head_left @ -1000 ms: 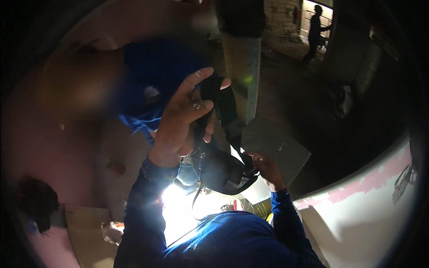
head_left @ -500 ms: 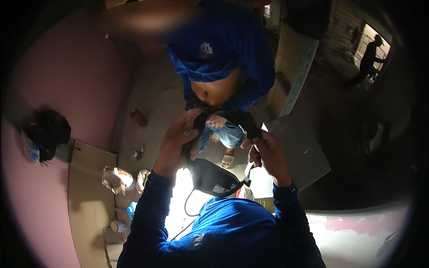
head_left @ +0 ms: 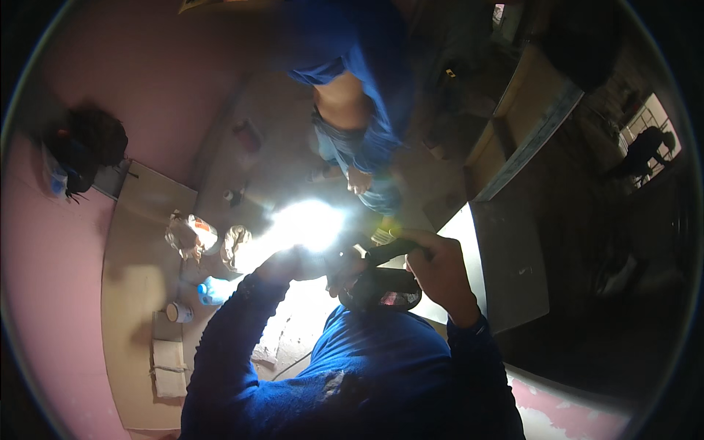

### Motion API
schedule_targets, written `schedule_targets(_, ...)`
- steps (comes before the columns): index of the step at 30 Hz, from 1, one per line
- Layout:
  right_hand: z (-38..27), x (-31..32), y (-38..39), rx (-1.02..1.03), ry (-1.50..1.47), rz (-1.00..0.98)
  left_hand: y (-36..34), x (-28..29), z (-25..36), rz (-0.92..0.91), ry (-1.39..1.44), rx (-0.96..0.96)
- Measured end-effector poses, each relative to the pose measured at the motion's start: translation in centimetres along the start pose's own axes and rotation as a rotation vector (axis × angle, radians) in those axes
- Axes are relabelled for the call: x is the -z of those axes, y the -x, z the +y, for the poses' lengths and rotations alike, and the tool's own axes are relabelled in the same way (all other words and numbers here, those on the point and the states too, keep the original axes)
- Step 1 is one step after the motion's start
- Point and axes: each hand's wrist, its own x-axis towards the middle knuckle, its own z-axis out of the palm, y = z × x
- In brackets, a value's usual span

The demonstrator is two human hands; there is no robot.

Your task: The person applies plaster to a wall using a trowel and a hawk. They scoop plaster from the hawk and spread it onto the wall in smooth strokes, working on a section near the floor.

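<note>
Hands point(head_left: 433, 268) lower now, floor point(head_left: 293, 154) seemingly bare.

Pink walls point(head_left: 147, 81), glaring light point(head_left: 308, 224), perhaps doorway point(head_left: 649, 139)

Pouch point(head_left: 380, 287) between both hands

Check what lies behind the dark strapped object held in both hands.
Behind the dark strapped object a bright glare washes out the floor. Past it stands another person in blue. The left hand is half lost in glare; the right hand covers the rest.
</note>
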Motion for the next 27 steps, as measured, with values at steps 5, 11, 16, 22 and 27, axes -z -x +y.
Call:
schedule_targets(5,-0.7,0.5,-0.3,-0.077,0.052,-0.018,-3.9,-0.6,0.9,0.136,-0.304,-0.049)
schedule_targets(11,-0.7,0.5,-1.6,-0.121,0.119,-0.049,-5.7,1.4,1.3,0.201,-0.366,-0.089)
schedule_targets(16,-0.2,-0.1,-2.5,-0.162,0.089,-0.079,-6.5,2.8,0.9,0.239,-0.495,-0.149)
schedule_targets(22,1.0,-1.5,-4.0,-0.147,0.155,-0.090,-5.8,4.6,1.4,0.234,-0.649,-0.061)
schedule_targets(27,1.9,-1.4,-5.0,-0.171,0.183,-0.088,-4.3,6.6,1.8,0.236,-0.668,0.106)
